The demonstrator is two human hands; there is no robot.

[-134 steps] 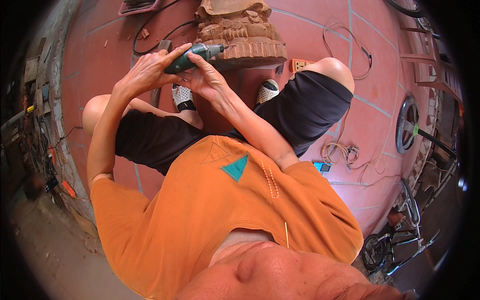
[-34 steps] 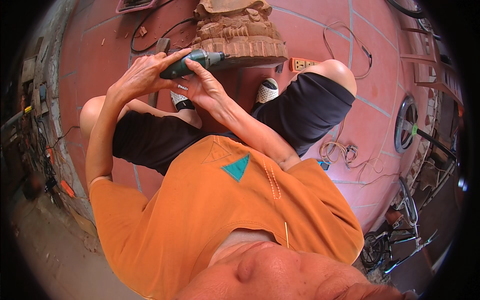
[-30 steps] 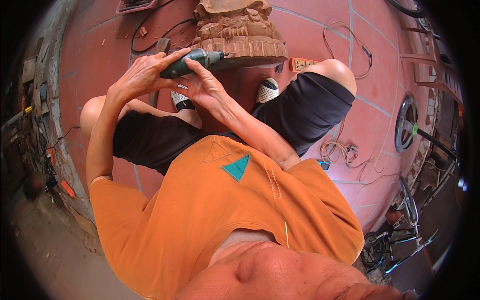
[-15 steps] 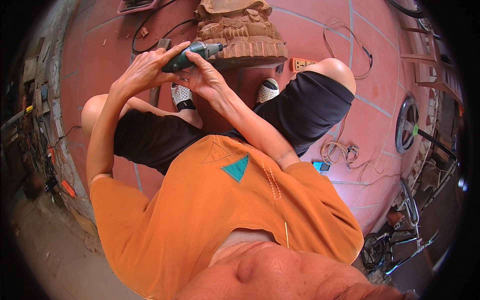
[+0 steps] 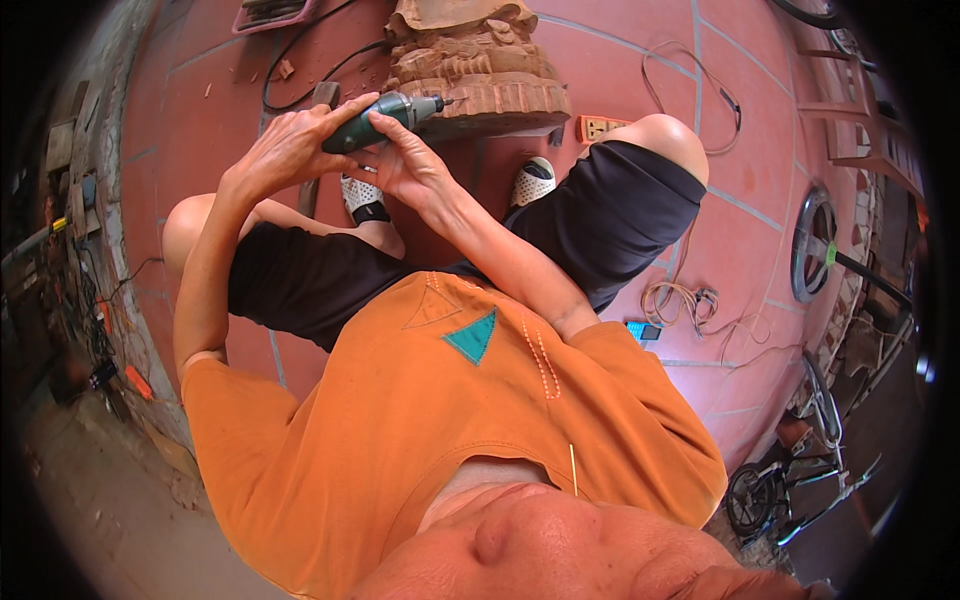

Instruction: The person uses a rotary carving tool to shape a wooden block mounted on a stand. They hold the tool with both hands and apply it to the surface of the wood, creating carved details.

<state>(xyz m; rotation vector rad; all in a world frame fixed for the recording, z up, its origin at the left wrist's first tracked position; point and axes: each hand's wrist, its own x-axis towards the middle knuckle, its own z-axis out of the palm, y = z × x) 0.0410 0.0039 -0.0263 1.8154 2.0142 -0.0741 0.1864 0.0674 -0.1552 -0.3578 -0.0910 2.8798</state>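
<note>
The left hand and right hand together grip a dark-green, grey-nosed rotary tool, its slim bit pointing right at the near edge of a brown wood carving; contact is unclear. The carving sits far-centre on red floor tiles, rough folds above a fluted base rim.

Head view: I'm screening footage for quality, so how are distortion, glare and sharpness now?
Head view: seams in the tiled floor bow near the rim, and the corners go black; head view: pale glare washes the floor below the blue device; head view: the left hand, right hand and green rotary tool look fairly crisp, but the thin bit is too small to judge.
</note>
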